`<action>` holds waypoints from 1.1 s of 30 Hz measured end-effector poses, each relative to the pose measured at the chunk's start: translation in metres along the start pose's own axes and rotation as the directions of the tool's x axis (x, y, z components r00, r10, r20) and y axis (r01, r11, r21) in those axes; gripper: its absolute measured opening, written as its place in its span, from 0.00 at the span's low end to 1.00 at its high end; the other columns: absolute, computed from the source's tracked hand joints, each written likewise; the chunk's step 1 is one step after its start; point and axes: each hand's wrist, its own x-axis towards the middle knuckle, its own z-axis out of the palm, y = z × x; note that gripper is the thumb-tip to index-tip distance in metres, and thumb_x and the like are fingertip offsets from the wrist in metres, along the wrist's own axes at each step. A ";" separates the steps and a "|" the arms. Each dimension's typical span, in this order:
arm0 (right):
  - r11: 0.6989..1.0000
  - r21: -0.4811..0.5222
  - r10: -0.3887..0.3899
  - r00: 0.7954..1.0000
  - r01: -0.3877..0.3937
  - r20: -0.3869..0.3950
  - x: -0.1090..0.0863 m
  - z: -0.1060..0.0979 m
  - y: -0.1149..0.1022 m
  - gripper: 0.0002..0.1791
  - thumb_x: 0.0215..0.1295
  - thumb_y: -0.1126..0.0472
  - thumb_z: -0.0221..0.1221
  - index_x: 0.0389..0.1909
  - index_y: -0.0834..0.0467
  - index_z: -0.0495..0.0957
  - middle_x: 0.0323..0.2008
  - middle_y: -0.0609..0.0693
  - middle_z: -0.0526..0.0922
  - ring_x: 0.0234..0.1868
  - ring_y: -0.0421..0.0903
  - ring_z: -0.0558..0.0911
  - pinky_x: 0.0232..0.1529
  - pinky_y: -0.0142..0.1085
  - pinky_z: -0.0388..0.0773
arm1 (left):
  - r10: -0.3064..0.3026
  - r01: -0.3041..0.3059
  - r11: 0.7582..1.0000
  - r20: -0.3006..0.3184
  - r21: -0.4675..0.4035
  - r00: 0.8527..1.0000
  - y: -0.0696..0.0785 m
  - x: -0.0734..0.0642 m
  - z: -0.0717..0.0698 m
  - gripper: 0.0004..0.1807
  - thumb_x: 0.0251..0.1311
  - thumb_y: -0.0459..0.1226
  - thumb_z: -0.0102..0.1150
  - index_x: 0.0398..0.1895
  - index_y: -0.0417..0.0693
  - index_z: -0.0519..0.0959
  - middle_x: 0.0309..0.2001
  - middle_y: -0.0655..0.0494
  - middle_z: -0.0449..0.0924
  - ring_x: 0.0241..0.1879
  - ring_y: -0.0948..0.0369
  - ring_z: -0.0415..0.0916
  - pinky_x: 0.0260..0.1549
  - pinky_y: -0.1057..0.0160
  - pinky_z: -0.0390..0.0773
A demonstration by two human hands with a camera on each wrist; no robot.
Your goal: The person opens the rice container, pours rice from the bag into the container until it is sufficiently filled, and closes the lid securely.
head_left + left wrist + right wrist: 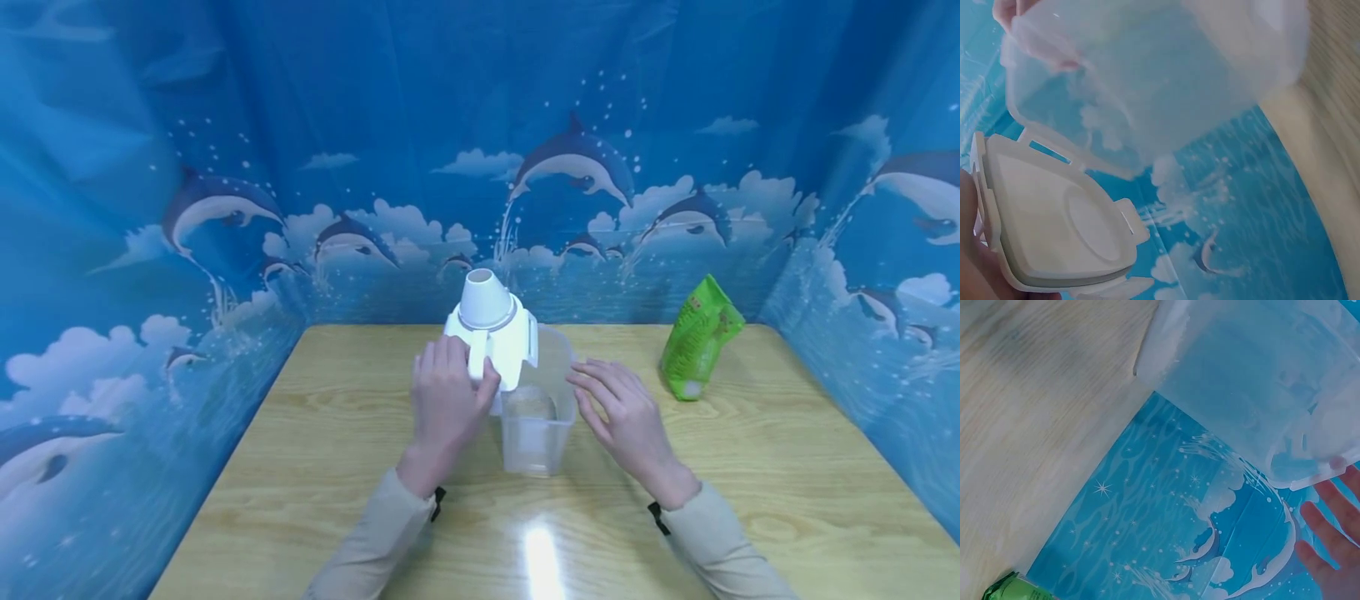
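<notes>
A wooden table (300,508) is backed by dolphin curtains (390,108), left hand (446,402) gripping a lid (512,340), right hand (626,417) spread beside a tub (534,450).

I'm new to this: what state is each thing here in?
White lid: off the container, tilted.
Clear container: upright, uncovered, something pale inside.
Green bag: standing, leaning; whether sealed, I can't tell.
Left hand: gripping the lid.
Right hand: fingers extended at the container's rim.
</notes>
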 end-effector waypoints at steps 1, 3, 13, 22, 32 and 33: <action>1.000 -0.001 0.002 1.000 -0.002 0.007 0.000 0.000 0.000 0.21 0.79 0.51 0.48 0.47 0.60 0.86 0.51 0.56 0.87 0.54 0.58 0.83 0.60 0.55 0.76 | -0.005 0.005 1.000 0.001 0.005 1.000 -0.004 -0.001 -0.001 0.16 0.61 0.46 0.55 0.27 0.42 0.70 0.25 0.51 0.68 0.26 0.52 0.67 0.25 0.58 0.67; 1.000 -0.001 0.002 1.000 -0.002 0.009 0.000 0.000 0.000 0.22 0.80 0.51 0.48 0.47 0.60 0.86 0.51 0.56 0.87 0.54 0.57 0.83 0.61 0.54 0.75 | -0.019 0.019 1.000 0.002 0.018 1.000 -0.011 -0.002 -0.001 0.16 0.61 0.46 0.55 0.27 0.42 0.70 0.25 0.51 0.69 0.27 0.52 0.68 0.25 0.57 0.67; 0.999 0.020 0.031 0.999 -0.032 0.043 -0.001 -0.001 0.000 0.24 0.81 0.48 0.47 0.49 0.60 0.85 0.53 0.56 0.86 0.56 0.57 0.82 0.62 0.53 0.75 | -0.094 0.092 0.991 0.019 0.098 0.995 -0.048 -0.011 -0.007 0.15 0.59 0.45 0.58 0.28 0.40 0.71 0.25 0.48 0.70 0.28 0.49 0.69 0.27 0.53 0.69; 0.999 0.025 0.022 0.998 -0.024 0.065 -0.002 -0.001 0.002 0.25 0.81 0.47 0.46 0.50 0.61 0.85 0.54 0.56 0.85 0.55 0.55 0.83 0.61 0.49 0.76 | -0.117 0.099 0.984 0.111 0.151 0.987 -0.077 -0.025 0.001 0.16 0.56 0.43 0.63 0.25 0.39 0.72 0.24 0.46 0.73 0.27 0.49 0.70 0.28 0.53 0.72; 0.998 0.062 0.025 0.997 -0.029 0.076 -0.001 -0.002 0.001 0.22 0.80 0.50 0.49 0.52 0.62 0.83 0.55 0.56 0.84 0.54 0.55 0.84 0.54 0.49 0.82 | -0.167 0.118 0.970 0.225 0.213 0.960 -0.095 -0.039 0.013 0.18 0.58 0.44 0.63 0.27 0.35 0.75 0.26 0.43 0.75 0.28 0.48 0.72 0.29 0.52 0.72; 0.997 0.067 0.026 0.997 -0.031 0.079 -0.001 -0.003 0.001 0.21 0.79 0.50 0.50 0.53 0.61 0.83 0.55 0.56 0.84 0.54 0.55 0.84 0.54 0.49 0.82 | -0.169 0.118 0.969 0.234 0.216 0.958 -0.096 -0.040 0.014 0.18 0.57 0.44 0.63 0.28 0.34 0.75 0.27 0.43 0.75 0.28 0.48 0.72 0.29 0.52 0.72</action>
